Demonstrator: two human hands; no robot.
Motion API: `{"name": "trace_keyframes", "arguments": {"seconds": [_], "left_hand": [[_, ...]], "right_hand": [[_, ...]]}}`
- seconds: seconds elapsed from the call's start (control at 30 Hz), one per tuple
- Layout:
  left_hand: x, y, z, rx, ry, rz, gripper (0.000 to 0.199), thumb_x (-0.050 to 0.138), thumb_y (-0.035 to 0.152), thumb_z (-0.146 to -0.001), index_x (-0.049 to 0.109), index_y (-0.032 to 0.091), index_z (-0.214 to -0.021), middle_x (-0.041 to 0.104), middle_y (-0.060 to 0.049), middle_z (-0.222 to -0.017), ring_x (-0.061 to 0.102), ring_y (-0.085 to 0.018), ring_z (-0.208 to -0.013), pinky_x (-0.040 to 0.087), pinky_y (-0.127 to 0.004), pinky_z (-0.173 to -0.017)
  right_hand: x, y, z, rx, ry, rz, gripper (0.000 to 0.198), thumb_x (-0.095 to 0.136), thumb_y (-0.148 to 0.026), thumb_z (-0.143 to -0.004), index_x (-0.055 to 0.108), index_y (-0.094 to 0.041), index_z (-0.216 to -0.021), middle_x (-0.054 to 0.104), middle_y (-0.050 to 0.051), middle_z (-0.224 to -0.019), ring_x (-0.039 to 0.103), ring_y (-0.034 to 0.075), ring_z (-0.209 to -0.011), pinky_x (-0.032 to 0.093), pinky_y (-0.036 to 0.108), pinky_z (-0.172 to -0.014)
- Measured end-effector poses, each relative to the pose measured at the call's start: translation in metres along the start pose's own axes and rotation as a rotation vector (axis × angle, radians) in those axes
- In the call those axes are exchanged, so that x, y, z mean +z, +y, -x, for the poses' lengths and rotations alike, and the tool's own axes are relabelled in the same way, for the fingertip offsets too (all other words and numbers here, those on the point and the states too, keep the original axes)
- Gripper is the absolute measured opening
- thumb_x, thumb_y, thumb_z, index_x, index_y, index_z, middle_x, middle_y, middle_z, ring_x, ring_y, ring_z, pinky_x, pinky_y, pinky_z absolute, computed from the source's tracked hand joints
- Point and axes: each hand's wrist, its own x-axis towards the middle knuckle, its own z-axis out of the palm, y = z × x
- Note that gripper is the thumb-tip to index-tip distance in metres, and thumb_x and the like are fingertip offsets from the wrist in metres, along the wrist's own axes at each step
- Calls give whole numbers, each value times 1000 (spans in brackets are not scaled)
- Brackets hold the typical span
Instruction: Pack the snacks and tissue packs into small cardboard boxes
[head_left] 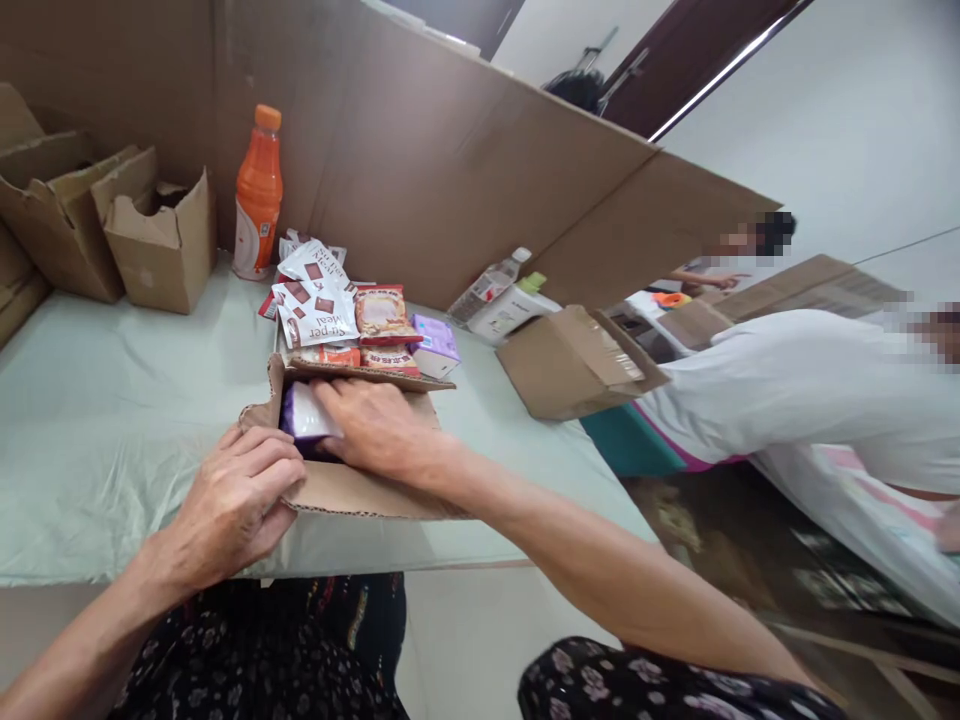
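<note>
An open cardboard box (360,492) lies in front of me near the table's front edge. My left hand (244,495) grips its left side, fingers curled over the edge. My right hand (375,425) reaches inside, with its fingers on a purple and white soft pack (304,412) at the left end of the box. The fingertips are partly hidden. Just behind the box are white Su-per Meal sachets (315,310), red and cream snack packets (381,312) and another purple pack (435,345).
An orange drink bottle (259,200) stands behind the sachets. Cut-open cartons (161,245) stand at the left. A clear bottle (487,285), a white bottle (510,308) and a cardboard box (577,362) are at the right. A tall cardboard partition (420,150) borders the back; people sit beyond the right end.
</note>
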Motion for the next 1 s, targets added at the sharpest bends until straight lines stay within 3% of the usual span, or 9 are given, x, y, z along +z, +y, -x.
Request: {"name": "trace_keyframes", "arguments": {"seconds": [0.17, 0.27, 0.33, 0.4, 0.47, 0.57, 0.67, 0.87, 1.0], "left_hand": [[-2, -4, 3, 3, -9, -14, 18, 55, 5, -90, 62, 19, -100, 76, -5, -100, 71, -24, -99, 52, -37, -81], [-3, -7, 2, 6, -3, -28, 18, 53, 6, -92, 61, 19, -102, 76, -5, -102, 71, -23, -99, 52, -36, -82], [-2, -10, 1, 11, 5, -33, 20, 52, 6, -93, 61, 20, -104, 77, -5, -102, 72, -21, -100, 51, -35, -82], [1, -14, 2, 12, 15, -24, 22, 52, 5, -94, 62, 21, -105, 77, -4, -103, 71, -21, -104, 51, -34, -83], [3, -17, 2, 7, 25, -9, 23, 51, 4, -93, 62, 21, -105, 76, -4, -103, 71, -20, -107, 52, -34, -86], [2, -19, 0, 13, 27, -4, 23, 52, 5, -93, 63, 21, -104, 76, -4, -100, 71, -19, -106, 54, -32, -88], [-1, -17, -9, 19, 19, -34, 21, 53, 6, -92, 63, 21, -102, 77, -4, -96, 73, -18, -102, 56, -29, -85], [-5, -11, -26, -26, 8, -55, 20, 55, 6, -88, 65, 21, -97, 77, -3, -93, 76, -17, -95, 57, -29, -81], [-6, -10, -29, -43, -10, -48, 20, 55, 6, -89, 65, 21, -97, 76, -3, -93, 76, -18, -95, 57, -31, -81]], "right_hand": [[12, 13, -1, -152, 26, -162, 58, 72, -37, -91, 56, -15, -143, 64, 19, -142, 64, 36, -125, 56, 54, -101], [1, 31, 27, -206, 197, -248, 50, 66, -35, -96, 60, -18, -142, 63, 15, -148, 61, 32, -134, 53, 52, -110], [-7, 53, 49, -135, 403, -310, 37, 61, -35, -99, 68, -20, -133, 70, 11, -139, 65, 28, -128, 55, 47, -109], [-8, 86, 67, 31, 586, -351, 29, 60, -36, -101, 73, -22, -122, 77, 8, -123, 73, 24, -111, 61, 42, -96], [2, 130, 76, 219, 652, -342, 28, 64, -38, -97, 75, -23, -118, 79, 7, -117, 74, 24, -101, 62, 40, -84], [31, 198, 65, 445, 532, -318, 43, 73, -39, -85, 72, -23, -125, 72, 10, -134, 68, 31, -120, 59, 46, -94], [61, 245, 30, 705, 354, -328, 60, 74, -40, -85, 64, -17, -139, 62, 15, -148, 57, 32, -137, 49, 46, -111], [89, 281, -52, 896, 262, -395, 76, 65, -58, -90, 54, -11, -148, 58, 26, -147, 58, 40, -134, 48, 51, -109], [104, 293, -62, 901, 187, -434, 76, 60, -61, -92, 55, -10, -149, 56, 28, -149, 56, 43, -136, 46, 54, -110]]}}
